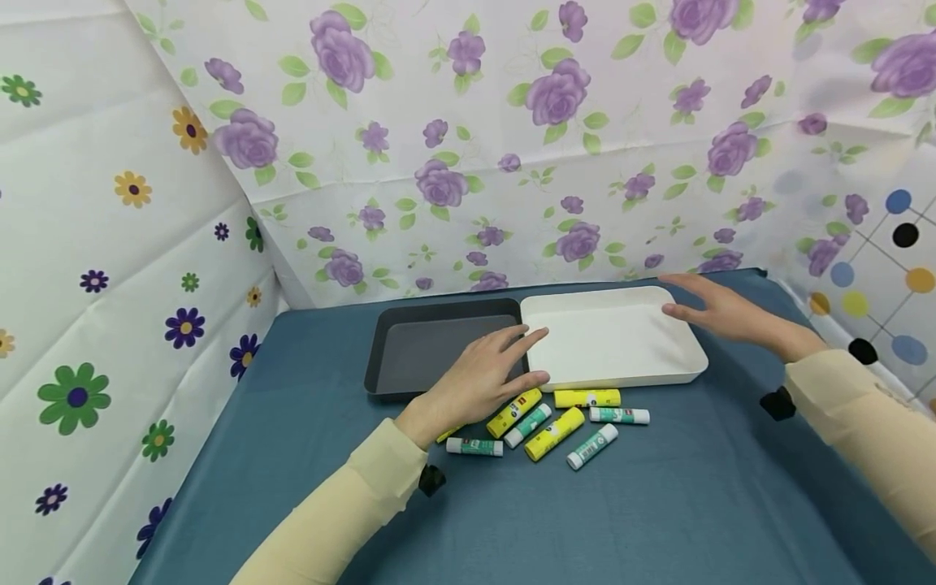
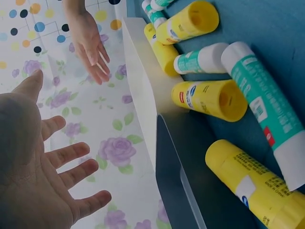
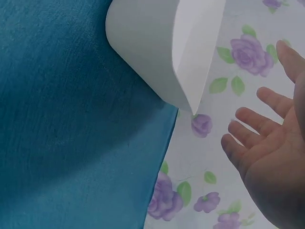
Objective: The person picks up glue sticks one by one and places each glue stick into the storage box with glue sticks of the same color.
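Note:
My left hand (image 1: 475, 374) hovers over the right part of a dark grey tray (image 1: 417, 349), its fingers spread and holding nothing. Above the right end of a white tray (image 1: 610, 345) is my right hand (image 1: 731, 314), with fingers extended and nothing in them. In front of the trays lie several glue sticks in two kinds: thick yellow ones, such as this yellow glue stick (image 1: 554, 435), and slimmer green-and-white ones, such as this green-and-white glue stick (image 1: 592, 447). The left wrist view shows a yellow glue stick (image 2: 252, 181) close to the dark tray's wall. One yellow stick is mostly hidden by my left wrist.
Both trays stand side by side near the back edge of a blue tablecloth (image 1: 658, 504). Behind them hangs a curtain with purple roses (image 1: 439, 183). A flower-patterned sheet (image 1: 76, 396) covers the left side, and a dotted one (image 1: 899, 280) the right.

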Motion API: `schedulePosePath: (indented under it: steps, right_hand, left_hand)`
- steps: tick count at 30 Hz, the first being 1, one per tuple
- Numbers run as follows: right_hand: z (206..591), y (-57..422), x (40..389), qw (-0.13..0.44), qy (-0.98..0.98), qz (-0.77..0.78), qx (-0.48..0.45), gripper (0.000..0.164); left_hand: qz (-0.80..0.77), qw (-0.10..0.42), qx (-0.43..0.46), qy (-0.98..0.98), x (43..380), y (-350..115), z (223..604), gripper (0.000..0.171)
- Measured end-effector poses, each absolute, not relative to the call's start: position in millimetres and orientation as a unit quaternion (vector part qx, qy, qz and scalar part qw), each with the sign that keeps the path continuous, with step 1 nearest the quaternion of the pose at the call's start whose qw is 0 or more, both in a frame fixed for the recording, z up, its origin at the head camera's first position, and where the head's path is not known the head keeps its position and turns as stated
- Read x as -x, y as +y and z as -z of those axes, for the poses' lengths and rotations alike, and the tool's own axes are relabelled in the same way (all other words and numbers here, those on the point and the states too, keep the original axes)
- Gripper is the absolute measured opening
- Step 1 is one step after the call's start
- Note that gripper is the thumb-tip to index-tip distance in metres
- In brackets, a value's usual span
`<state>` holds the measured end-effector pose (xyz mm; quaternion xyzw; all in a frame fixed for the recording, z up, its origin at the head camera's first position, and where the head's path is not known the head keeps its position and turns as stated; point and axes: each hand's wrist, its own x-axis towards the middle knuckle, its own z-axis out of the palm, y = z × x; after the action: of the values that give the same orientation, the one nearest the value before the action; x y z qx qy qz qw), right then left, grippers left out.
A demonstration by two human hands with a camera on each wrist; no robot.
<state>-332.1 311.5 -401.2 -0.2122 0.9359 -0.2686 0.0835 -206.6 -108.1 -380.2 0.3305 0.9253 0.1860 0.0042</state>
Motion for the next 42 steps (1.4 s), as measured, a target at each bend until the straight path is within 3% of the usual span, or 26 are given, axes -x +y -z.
schedulePosePath:
  steps: [42]
  right_hand:
    - [423,338,321,0.112,0.910,0.367,0.156,0.077]
  left_hand:
    - [-0.172,0.055,-0.364,0.914,171,-117,393,0.068]
